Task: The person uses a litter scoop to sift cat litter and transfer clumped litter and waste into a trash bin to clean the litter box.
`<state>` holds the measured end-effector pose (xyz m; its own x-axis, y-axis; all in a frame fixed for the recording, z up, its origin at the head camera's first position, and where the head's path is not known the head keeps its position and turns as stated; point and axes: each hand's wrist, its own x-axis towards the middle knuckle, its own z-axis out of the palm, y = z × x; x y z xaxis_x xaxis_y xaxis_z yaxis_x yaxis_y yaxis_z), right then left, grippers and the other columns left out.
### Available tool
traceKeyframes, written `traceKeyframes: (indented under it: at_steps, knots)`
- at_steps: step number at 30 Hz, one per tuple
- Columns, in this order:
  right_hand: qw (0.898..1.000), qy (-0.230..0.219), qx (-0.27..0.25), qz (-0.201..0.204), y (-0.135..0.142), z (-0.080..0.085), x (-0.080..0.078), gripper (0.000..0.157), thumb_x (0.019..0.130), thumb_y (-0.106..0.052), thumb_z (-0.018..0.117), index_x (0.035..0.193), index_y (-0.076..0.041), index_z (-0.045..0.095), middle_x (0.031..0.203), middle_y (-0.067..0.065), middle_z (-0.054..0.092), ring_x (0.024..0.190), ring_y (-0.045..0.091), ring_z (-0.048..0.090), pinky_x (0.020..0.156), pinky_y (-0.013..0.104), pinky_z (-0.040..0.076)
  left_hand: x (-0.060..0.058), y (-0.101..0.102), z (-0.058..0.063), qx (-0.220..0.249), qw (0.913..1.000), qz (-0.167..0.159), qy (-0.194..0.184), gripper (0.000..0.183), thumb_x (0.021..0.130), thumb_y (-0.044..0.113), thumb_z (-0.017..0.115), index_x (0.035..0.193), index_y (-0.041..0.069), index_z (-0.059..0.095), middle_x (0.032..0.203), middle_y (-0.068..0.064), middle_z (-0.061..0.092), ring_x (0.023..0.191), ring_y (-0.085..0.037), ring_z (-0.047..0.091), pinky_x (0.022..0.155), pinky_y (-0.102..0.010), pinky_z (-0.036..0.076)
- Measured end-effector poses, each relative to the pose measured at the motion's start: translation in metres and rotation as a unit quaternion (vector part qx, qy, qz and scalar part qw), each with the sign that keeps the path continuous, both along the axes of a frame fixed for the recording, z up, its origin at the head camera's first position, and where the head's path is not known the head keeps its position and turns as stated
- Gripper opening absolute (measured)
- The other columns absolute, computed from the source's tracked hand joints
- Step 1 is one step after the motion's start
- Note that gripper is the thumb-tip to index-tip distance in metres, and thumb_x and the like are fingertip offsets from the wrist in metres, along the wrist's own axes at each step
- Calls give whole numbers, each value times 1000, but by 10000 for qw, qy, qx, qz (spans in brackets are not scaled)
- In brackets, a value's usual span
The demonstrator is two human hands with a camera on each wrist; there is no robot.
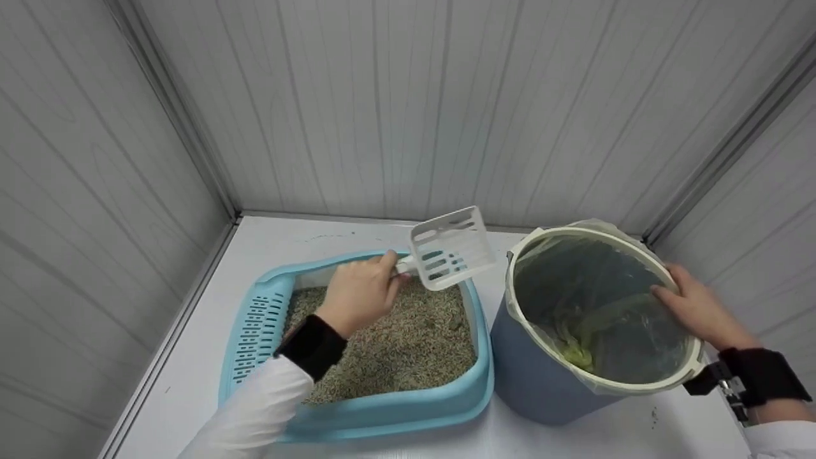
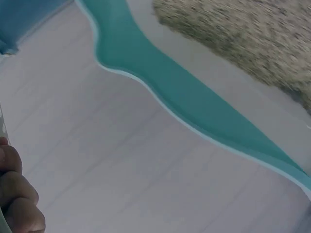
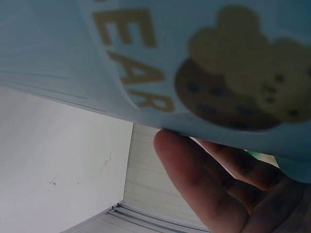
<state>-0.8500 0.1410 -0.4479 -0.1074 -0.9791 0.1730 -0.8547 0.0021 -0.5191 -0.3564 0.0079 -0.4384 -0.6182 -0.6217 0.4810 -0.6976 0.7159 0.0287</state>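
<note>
My left hand (image 1: pixel 362 290) grips the short handle of a white slotted litter scoop (image 1: pixel 475 248), held above the back right part of a blue litter box (image 1: pixel 389 411). Brownish granular litter (image 1: pixel 421 347) fills the box, and the scoop's slots show no clumps on it. In the left wrist view only curled fingers (image 2: pixel 19 194) appear at the edge. On the right, my right hand (image 1: pixel 698 309) holds the rim of a blue trash bin (image 1: pixel 535 382), thumb over the inner side. Its wall carries a cartoon bear (image 3: pixel 277 77) in the right wrist view.
A translucent bag (image 1: pixel 612 319) lines the bin, with a yellow-green bunched part (image 1: pixel 577 354) low inside. The bin stands close beside the box on a white surface (image 1: pixel 169 382). Grey panel walls (image 1: pixel 408 115) enclose the back and both sides. Small crumbs (image 1: pixel 654 417) lie at right.
</note>
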Motion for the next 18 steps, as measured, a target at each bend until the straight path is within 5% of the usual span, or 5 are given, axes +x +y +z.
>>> traceKeyframes:
  at_steps: [6, 9, 13, 18]
  knots:
    - [10000, 53, -2, 41, -4, 0, 4, 47, 96, -18, 48, 131, 12, 36, 113, 35, 51, 93, 40, 54, 72, 40, 44, 75, -28, -19, 58, 9965, 470, -682, 28, 92, 35, 60, 78, 11, 55, 52, 4, 42, 42, -11, 36, 42, -29, 34]
    - [10000, 60, 13, 39, -5, 1, 4, 46, 96, -18, 48, 130, 11, 37, 111, 33, 52, 89, 32, 55, 68, 34, 44, 102, -32, -26, 242, 9902, 762, -1146, 32, 89, 33, 65, 67, 13, 53, 49, 2, 41, 42, -13, 37, 46, -32, 36]
    - [10000, 58, -9, 32, -6, 2, 4, 47, 96, -18, 49, 130, 11, 37, 111, 33, 52, 89, 32, 55, 68, 32, 44, 118, -29, -30, 557, 9749, 1250, -1754, 36, 82, 22, 68, 55, 15, 45, 46, -1, 42, 43, -16, 40, 49, -36, 39]
    - [10000, -9, 84, 28, -5, 2, 5, 50, 97, -20, 47, 133, 12, 34, 114, 36, 49, 94, 42, 55, 71, 40, 46, 113, -14, -24, 1486, 9408, 1969, -2324, 27, 76, 19, 67, 57, 11, 49, 52, -5, 51, 50, -20, 50, 59, -41, 48]
